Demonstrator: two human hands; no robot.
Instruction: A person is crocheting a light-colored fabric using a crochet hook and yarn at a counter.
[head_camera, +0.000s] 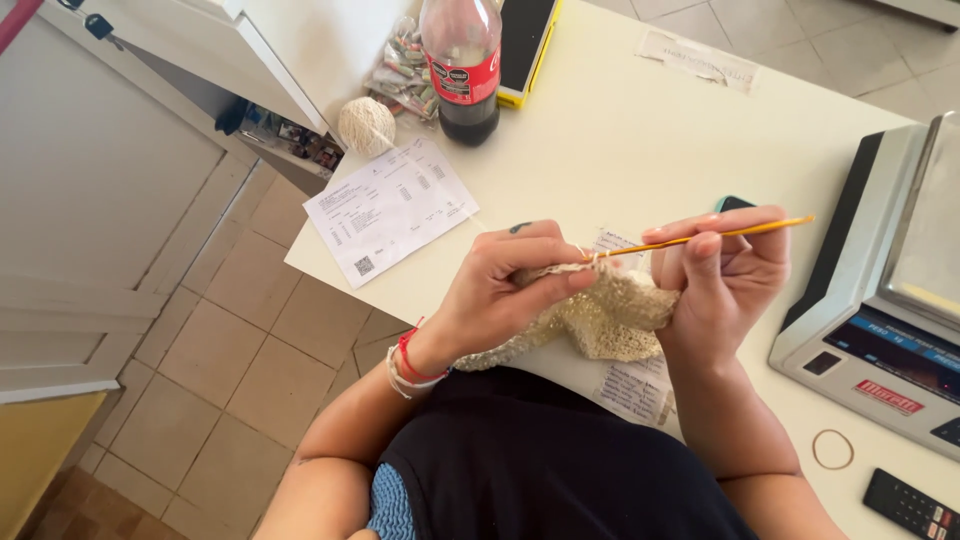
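Observation:
My left hand (510, 285) pinches the top edge of a cream crocheted piece (605, 315), which hangs between both hands over the table's near edge. My right hand (725, 275) grips a thin orange crochet hook (720, 236), held nearly level, its tip at the yarn by my left fingertips. A red and white bracelet circles my left wrist. A ball of cream yarn (366, 125) rests at the table's far left corner.
On the white table (640, 140) stand a dark soda bottle (461, 65), a printed sheet (388, 210), a bag of small items (400, 70), a yellow-edged tablet (525, 40). A weighing scale (885, 300) sits right, with a rubber band (832, 449) and calculator (912, 505) nearby. Tiled floor lies left.

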